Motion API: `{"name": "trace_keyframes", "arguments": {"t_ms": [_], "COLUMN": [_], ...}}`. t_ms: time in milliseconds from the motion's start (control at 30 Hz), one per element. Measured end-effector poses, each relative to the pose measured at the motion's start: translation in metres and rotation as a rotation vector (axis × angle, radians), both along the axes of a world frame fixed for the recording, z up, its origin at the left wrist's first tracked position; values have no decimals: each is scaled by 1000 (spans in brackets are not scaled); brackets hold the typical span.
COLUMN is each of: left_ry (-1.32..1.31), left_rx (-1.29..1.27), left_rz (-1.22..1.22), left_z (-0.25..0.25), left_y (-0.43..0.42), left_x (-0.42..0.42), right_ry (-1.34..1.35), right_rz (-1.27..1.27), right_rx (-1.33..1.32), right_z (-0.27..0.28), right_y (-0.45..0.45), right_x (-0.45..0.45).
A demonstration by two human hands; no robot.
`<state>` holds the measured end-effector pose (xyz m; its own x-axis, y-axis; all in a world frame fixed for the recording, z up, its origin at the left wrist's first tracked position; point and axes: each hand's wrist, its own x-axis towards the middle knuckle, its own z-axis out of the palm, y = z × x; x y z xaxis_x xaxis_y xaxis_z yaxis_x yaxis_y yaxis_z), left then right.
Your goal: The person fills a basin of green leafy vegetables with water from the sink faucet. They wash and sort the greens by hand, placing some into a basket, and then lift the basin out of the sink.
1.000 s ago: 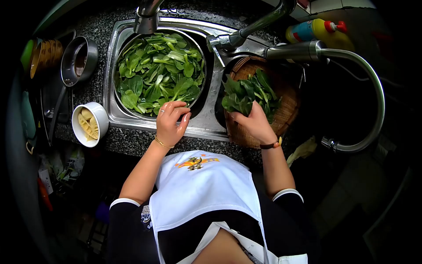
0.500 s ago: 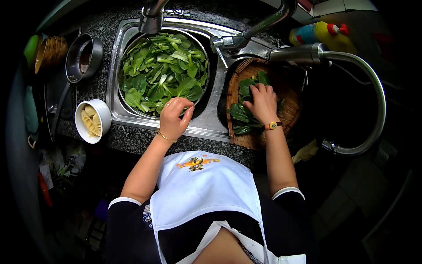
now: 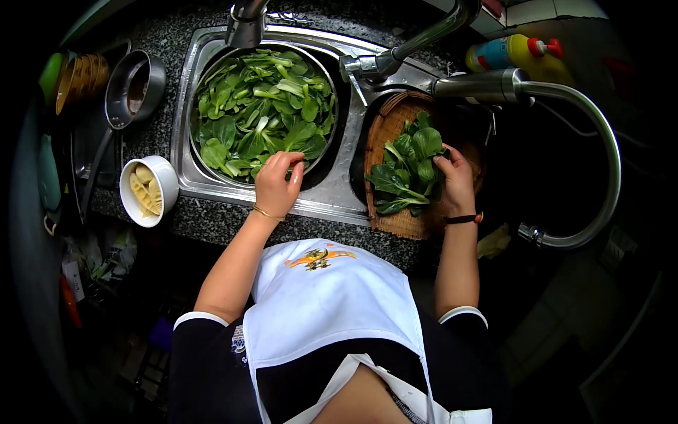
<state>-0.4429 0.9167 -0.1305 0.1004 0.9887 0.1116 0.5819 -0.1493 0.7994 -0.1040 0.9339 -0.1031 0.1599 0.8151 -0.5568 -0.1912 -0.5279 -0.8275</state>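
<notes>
My right hand is closed at the right side of a bunch of leafy greens, with the thumb against the leaves and the other fingers mostly hidden. These greens are over a woven bamboo basket in the right sink bowl. Loosely curled, my left hand hovers by the near rim of a round metal basin; its thumb is a little apart from the fingers and nothing shows between them. The basin sits in the left sink bowl, heaped with bok choy leaves.
A white bowl of dumplings and a long-handled saucepan stand left of the double sink. Faucets reach over it from behind. At right, a curved metal spout arches near yellow bottles.
My right hand has shifted from on top of the greens to their right side and turned, and the leaves are gathered up. My left hand has lowered slightly, its thumb moving off the fingertips.
</notes>
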Motion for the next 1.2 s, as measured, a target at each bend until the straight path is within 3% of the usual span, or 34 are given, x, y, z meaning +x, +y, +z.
{"name": "trace_keyframes", "arguments": {"t_ms": [33,133,233,300,367,433,500,533,600,700,767,867,1100,1200], "left_ry": [1,31,139,304,358,411,416,417,191,-34,-9,322,239,228], "left_rx": [-54,-120,-103,-52,-93,-130,-434,-434,-645,-687,-698,-646,-761,-675], "left_rz": [74,151,104,50,88,119,113,117,141,154,135,11,-41,-47], "left_z": [-3,-11,-21,-26,-31,-32,-28,-28,-28,-44,-43,-36,-43,-41], "left_y": [0,3,8,11,13,17,23,25,28,28,25,22,28,28], "left_x": [-3,-16,-24,-23,-19,-15,-14,-15,-19,-28,-26,-20,-26,-29], "right_ry": [5,-459,-1268,-1241,-843,-650,-290,-114,139,388,450,450,383,331], "right_rz": [2,50,207,186,157,188,169,174,146,171,198,221,206,193], "right_rx": [-1,65,282,389,508,441,307,247,11,-220,-291,-323,-356,-350], "right_z": [2,12,12,18,16,15,9,8,7,-7,-16,-24,-32,-32], "right_y": [-2,-1,1,8,12,12,9,9,11,9,3,-4,-12,-10], "right_x": [2,-5,-8,-25,-46,-72,-101,-115,-139,-167,-180,-190,-185,-188]}}
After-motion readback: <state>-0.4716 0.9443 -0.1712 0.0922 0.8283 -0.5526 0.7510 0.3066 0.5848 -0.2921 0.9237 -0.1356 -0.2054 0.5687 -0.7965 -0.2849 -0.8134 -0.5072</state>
